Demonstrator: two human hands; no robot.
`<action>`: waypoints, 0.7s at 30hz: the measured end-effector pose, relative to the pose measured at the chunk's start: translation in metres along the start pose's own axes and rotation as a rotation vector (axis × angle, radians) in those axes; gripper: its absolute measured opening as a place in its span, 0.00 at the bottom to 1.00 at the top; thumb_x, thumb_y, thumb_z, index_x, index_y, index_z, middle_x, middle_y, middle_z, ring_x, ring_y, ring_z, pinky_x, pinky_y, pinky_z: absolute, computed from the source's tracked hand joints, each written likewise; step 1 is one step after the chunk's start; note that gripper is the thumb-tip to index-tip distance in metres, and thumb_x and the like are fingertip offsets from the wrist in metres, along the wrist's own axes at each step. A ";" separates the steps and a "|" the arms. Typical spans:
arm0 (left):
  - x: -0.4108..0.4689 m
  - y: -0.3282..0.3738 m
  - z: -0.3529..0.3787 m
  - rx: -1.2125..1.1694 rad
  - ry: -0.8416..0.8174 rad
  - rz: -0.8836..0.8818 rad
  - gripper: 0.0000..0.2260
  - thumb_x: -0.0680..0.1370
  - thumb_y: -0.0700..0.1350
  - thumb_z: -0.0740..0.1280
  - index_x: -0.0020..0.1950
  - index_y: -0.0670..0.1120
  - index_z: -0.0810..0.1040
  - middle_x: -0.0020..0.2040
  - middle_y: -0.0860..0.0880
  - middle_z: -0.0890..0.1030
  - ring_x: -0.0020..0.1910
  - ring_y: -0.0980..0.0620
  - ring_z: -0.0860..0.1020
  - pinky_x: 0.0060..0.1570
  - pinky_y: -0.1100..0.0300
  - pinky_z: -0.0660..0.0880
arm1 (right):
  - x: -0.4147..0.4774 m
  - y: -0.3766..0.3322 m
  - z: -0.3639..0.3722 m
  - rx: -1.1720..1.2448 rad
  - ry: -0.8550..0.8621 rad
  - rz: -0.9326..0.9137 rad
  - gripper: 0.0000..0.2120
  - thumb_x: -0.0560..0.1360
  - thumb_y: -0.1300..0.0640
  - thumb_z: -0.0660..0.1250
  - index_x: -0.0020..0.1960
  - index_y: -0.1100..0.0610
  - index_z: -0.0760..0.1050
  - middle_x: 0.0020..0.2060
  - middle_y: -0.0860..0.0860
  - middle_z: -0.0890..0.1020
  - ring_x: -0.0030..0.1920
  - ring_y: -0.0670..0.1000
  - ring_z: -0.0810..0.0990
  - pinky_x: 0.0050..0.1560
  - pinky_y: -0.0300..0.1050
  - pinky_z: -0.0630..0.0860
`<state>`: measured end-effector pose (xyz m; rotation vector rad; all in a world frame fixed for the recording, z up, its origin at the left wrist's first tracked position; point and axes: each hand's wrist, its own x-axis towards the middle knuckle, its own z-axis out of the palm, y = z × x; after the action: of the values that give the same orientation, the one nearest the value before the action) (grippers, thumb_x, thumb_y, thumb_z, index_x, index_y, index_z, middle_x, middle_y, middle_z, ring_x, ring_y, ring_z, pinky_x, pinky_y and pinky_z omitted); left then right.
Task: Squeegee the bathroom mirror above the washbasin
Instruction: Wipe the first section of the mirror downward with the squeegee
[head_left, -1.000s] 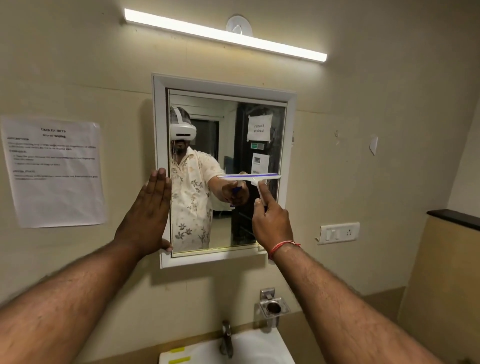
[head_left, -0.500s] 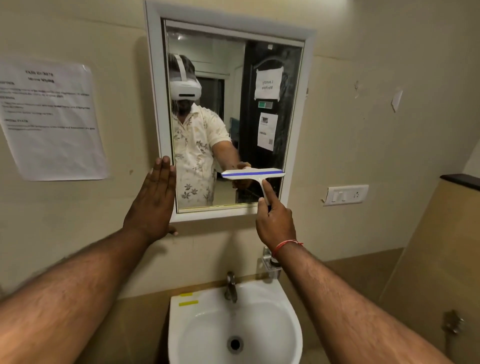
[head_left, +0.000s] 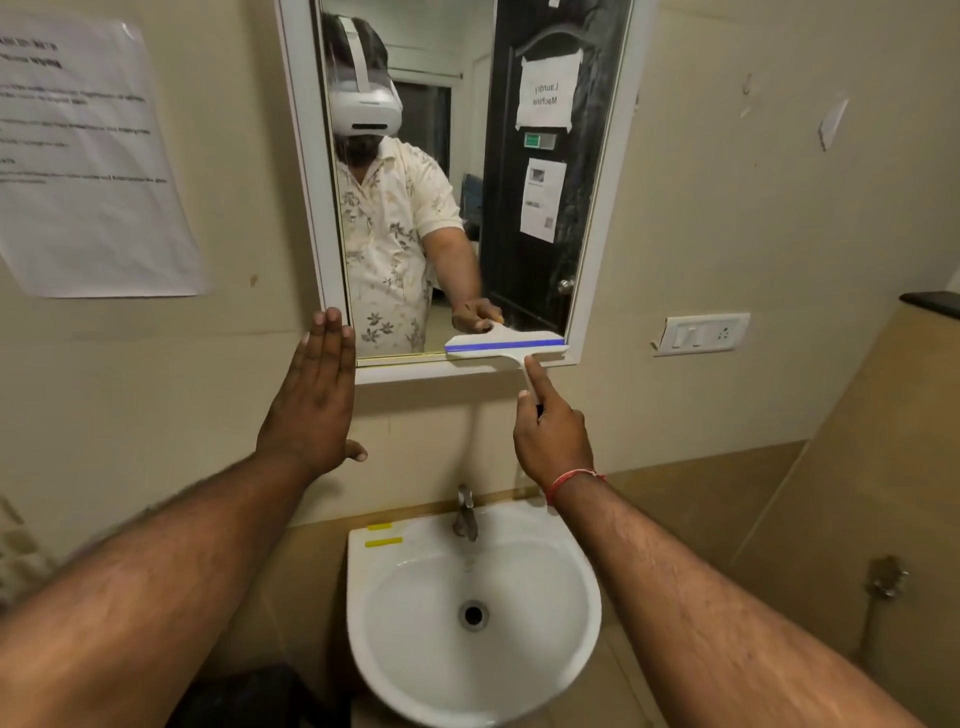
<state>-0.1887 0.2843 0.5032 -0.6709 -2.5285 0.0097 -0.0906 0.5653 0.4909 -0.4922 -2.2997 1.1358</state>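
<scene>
Your right hand (head_left: 550, 436) grips the squeegee (head_left: 506, 349) at the bottom-right edge of the mirror (head_left: 498, 234), right strip likely done; left hand (head_left: 311, 395) flat, empty; left side perhaps remaining.

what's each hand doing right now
Left hand: open, flat on the wall beside the mirror frame.
Right hand: gripping the squeegee handle.

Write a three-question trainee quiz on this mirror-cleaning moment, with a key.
1. Fill in: the right hand grips the squeegee by its ____.
2. True or false: the squeegee's blade sits at the top edge of the mirror.
3. The left hand lies flat against: A) the wall beside the mirror's lower left corner; B) the middle of the mirror; C) the squeegee's blade.
Key: 1 handle; 2 false, it is at the bottom edge; 3 A.
</scene>
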 end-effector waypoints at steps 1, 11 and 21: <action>-0.002 0.001 0.003 -0.005 -0.005 -0.001 0.84 0.55 0.66 0.89 0.88 0.34 0.36 0.88 0.34 0.31 0.89 0.35 0.33 0.89 0.37 0.48 | 0.001 0.000 0.000 -0.003 0.000 0.006 0.25 0.85 0.46 0.56 0.80 0.27 0.61 0.39 0.50 0.83 0.42 0.54 0.82 0.52 0.55 0.82; -0.014 0.003 0.018 -0.019 -0.038 0.000 0.83 0.56 0.66 0.89 0.88 0.35 0.36 0.88 0.35 0.31 0.88 0.36 0.32 0.89 0.38 0.47 | 0.006 -0.009 -0.006 0.002 -0.041 0.025 0.25 0.85 0.48 0.56 0.82 0.35 0.64 0.56 0.50 0.85 0.52 0.53 0.83 0.58 0.51 0.80; -0.031 -0.020 0.015 0.087 -0.020 0.117 0.79 0.58 0.70 0.87 0.89 0.34 0.41 0.90 0.36 0.36 0.90 0.37 0.39 0.88 0.37 0.54 | -0.033 0.023 -0.004 -0.036 -0.139 0.082 0.26 0.83 0.48 0.54 0.81 0.32 0.64 0.56 0.49 0.86 0.49 0.52 0.85 0.58 0.55 0.83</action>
<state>-0.1818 0.2543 0.4775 -0.7860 -2.4882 0.1678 -0.0593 0.5636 0.4649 -0.5417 -2.4429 1.2037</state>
